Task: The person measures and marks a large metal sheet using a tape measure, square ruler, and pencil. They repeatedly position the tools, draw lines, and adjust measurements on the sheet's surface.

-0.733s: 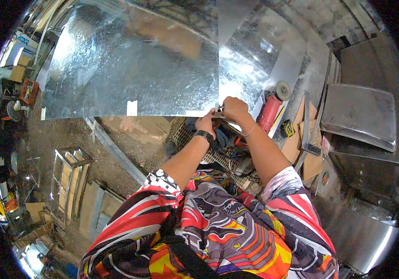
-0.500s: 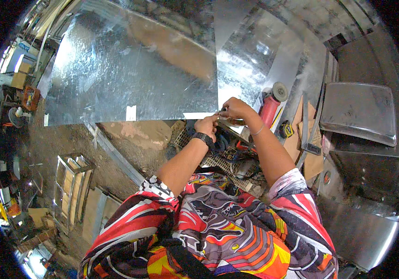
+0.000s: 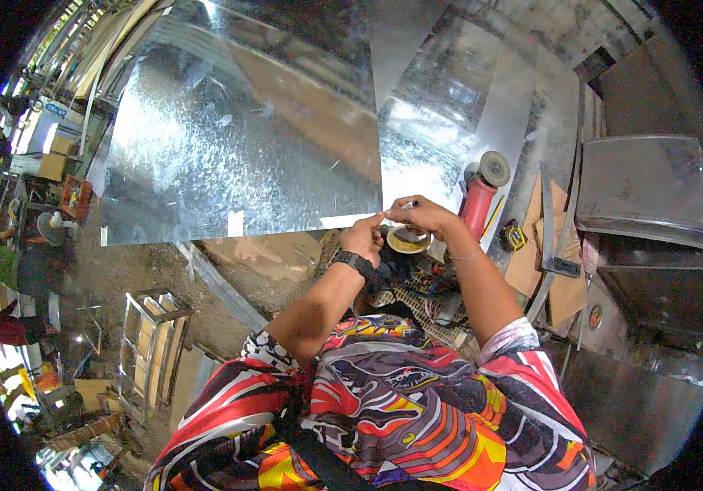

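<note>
A large shiny sheet of metal [image 3: 245, 139] lies before me, with white tape [image 3: 347, 219] along its near edge by the right corner. At that corner my left hand [image 3: 362, 240] is closed, thumb and forefinger pinching the end of the tape. My right hand [image 3: 427, 218] is closed too, just right of it, with a pale-rimmed roll of tape [image 3: 409, 240] under its fingers. A short, light, stick-like thing [image 3: 409, 204] shows between the right fingers; its kind is unclear. Another white tape piece [image 3: 236, 222] sits further left on the edge.
A red angle grinder [image 3: 477, 204] lies right of my right hand, with a yellow-black tape measure [image 3: 513, 236] beside it. Further right are brown cardboard pieces [image 3: 566, 278] and a grey metal cover [image 3: 646, 192]. A metal frame [image 3: 151, 344] stands on the floor at left.
The roll of tape now shows below my right hand, where it was hidden before. My hands stay at the sheet's corner. The whole view has shifted slightly.
</note>
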The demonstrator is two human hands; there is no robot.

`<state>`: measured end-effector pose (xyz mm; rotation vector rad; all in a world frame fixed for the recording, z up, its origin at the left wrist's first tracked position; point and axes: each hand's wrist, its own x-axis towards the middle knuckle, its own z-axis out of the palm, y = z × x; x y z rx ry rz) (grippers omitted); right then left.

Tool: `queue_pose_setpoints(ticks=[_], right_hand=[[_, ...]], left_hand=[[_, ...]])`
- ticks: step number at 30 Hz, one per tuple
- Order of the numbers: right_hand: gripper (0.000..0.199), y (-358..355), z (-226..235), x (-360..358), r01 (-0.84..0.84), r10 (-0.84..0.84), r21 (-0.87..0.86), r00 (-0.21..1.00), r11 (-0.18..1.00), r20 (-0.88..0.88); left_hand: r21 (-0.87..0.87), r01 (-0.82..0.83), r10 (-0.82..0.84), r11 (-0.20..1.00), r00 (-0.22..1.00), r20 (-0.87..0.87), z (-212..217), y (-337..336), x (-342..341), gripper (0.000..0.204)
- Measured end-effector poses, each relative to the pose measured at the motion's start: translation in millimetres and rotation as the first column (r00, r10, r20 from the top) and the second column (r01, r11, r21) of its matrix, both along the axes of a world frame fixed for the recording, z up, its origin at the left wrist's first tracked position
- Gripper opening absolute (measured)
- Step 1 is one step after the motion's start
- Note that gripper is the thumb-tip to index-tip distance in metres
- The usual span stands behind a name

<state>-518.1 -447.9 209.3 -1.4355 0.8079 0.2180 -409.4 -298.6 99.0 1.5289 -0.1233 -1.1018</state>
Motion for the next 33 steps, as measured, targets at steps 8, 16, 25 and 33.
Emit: queue_pose_setpoints(ticks=[8, 16, 25, 33], right_hand=[[0.019, 25.1, -28.7, -6.2, 0.262, -0.258, 0.265, 0.965, 0.928, -0.052], [0.026, 29.1, -89.7, -13.4, 0.165, -0.165, 0.012, 0.981, 0.986, 0.104], [0.022, 41.3, -21.0, -4.5, 0.255, -0.252, 0.085, 0.967, 0.963, -0.045], [0.023, 106.5, -70.3, -37.4, 0.240, -0.242, -0.192, 0.970, 0.952, 0.011]], left_hand=[[0.049, -0.309, 0.287, 0.950, 0.799, -0.529, 2.6, -8.0, -1.5, 0.015], [0.015, -0.086, 0.085, 0.996, 0.913, -0.399, 3.1, 12.1, 4.1, 0.016], [0.118, -0.041, 0.088, 0.992, 0.901, -0.425, 36.4, 26.3, 9.7, 0.014], [0.129, 0.496, -0.489, 0.859, 0.868, -0.084, 77.6, 16.6, 35.8, 0.029]])
